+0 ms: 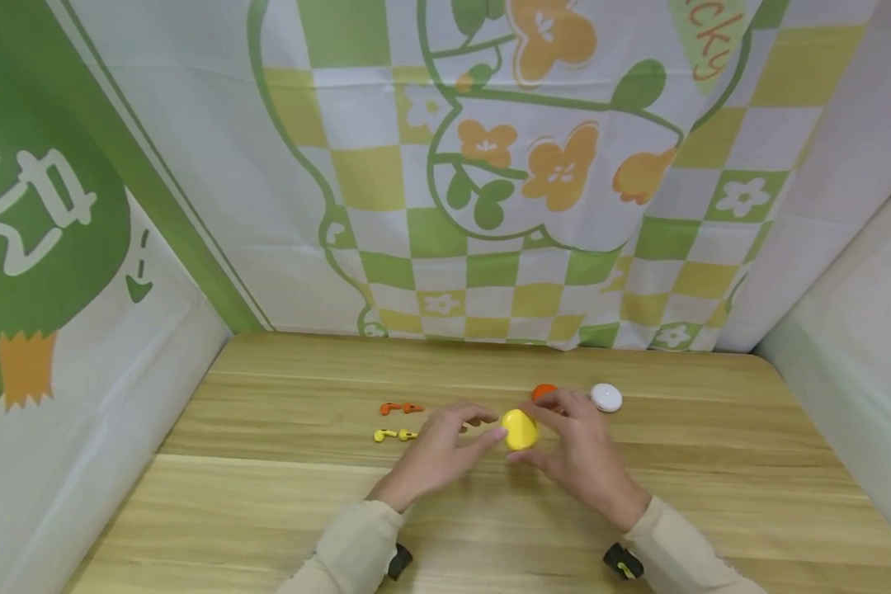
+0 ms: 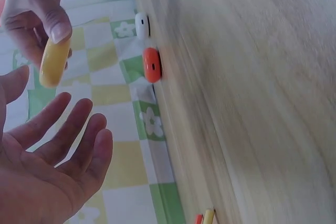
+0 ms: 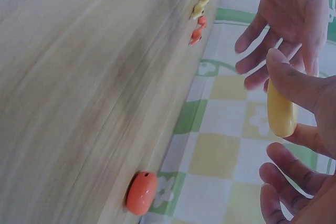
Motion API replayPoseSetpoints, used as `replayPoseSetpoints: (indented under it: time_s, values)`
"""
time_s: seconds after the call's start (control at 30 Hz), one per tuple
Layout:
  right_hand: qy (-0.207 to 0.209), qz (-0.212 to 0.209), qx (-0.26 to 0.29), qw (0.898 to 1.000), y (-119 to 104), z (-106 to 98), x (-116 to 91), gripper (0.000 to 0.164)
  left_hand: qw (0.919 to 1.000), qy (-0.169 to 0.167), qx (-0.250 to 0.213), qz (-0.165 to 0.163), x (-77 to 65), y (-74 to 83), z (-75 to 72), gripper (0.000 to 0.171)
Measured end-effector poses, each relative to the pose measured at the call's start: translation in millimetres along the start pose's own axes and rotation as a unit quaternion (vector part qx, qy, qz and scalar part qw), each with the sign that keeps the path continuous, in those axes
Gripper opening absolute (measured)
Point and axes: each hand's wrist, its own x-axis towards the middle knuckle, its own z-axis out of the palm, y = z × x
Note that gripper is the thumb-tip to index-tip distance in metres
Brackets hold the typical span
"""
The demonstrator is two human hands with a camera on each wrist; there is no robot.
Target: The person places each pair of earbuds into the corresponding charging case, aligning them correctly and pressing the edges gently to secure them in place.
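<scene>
Pinching yellow case (image 1: 518, 430), right hand (image 1: 583, 447); sleeves (image 1: 358, 543) head-only

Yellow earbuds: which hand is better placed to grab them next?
Probably the left hand: it looks empty and is nearer the yellow earbuds; the right hand grips the yellow case.

Right hand (image 1: 582, 454) pinches yellow case (image 1: 519, 430); left hand (image 1: 444, 445) near; orange case (image 1: 543, 391), white case (image 1: 606, 398) beyond.

Before me, a wooden table (image 1: 193, 511) is showing pale grain. Behind it, a white cloth (image 1: 505, 190) is hanging with green and yellow checks and orange flowers. A green-and-white panel (image 1: 82, 272) is standing at left; a whitish panel (image 1: 854, 338) at right is bearing dark marks, perhaps writing.
</scene>
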Motion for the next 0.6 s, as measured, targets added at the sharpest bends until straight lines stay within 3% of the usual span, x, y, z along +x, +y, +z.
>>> replayPoseSetpoints:
  time_s: [0.3,0.6]
  values:
    - [0.009,-0.016,0.014,1.000,-7.4,1.1,2.2,0.065,0.9998,-0.011,-0.013,0.003,0.7,1.5,4.9,0.030]
    - [0.003,0.001,0.036,0.999,-5.5,2.0,1.0,0.070,0.9994,-0.015,-0.031,0.007,-0.3,1.4,2.9,0.031]
